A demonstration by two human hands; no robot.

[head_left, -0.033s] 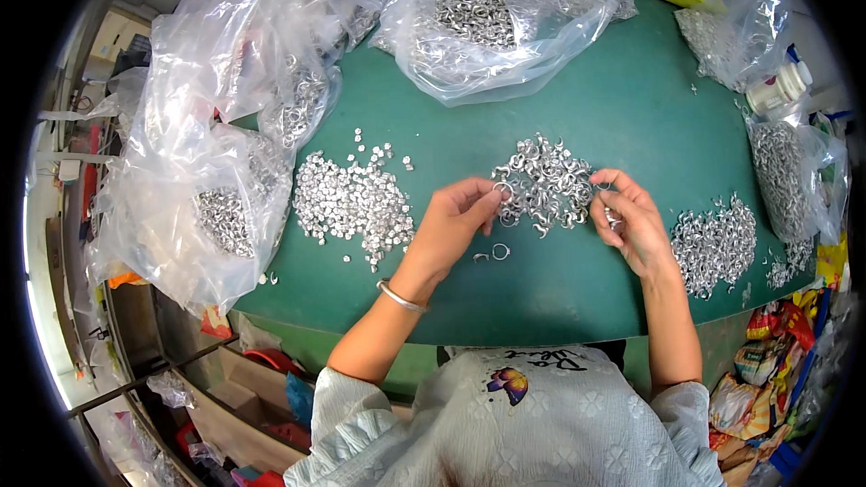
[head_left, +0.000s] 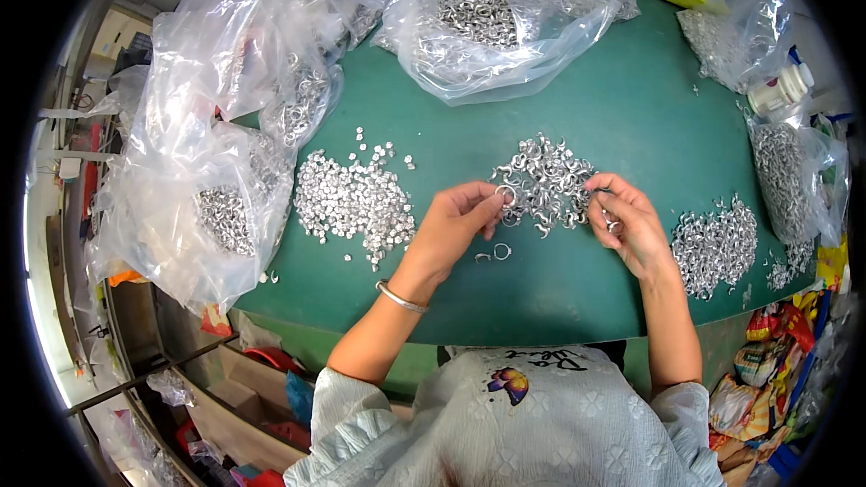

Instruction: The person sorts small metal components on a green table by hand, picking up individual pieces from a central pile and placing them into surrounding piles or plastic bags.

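Note:
My left hand (head_left: pixel 465 216) pinches a silver ring (head_left: pixel 507 195) between thumb and forefinger, at the left edge of a pile of curved silver pieces (head_left: pixel 547 171). At that pile's right edge is my right hand (head_left: pixel 631 225). Its fingers are curled around a few small silver pieces (head_left: pixel 612 225), while its forefinger and thumb reach the pile's edge; whether they pinch another piece I cannot tell. On the green table (head_left: pixel 433 289), just in front of the pile, lie a loose ring (head_left: pixel 502 252) and a small curved piece (head_left: pixel 483 257).
Small chunky silver pieces (head_left: pixel 352 203) spread to the left. Another silver heap (head_left: pixel 715 248) lies right of my right hand. Clear plastic bags of metal parts stand at the left (head_left: pixel 216 207), the back (head_left: pixel 496 45) and the right (head_left: pixel 780 162). A white bottle (head_left: pixel 780 90) is far right.
The fingertips of my right hand have shifted slightly left against the pile. My left hand keeps the ring in nearly the same place.

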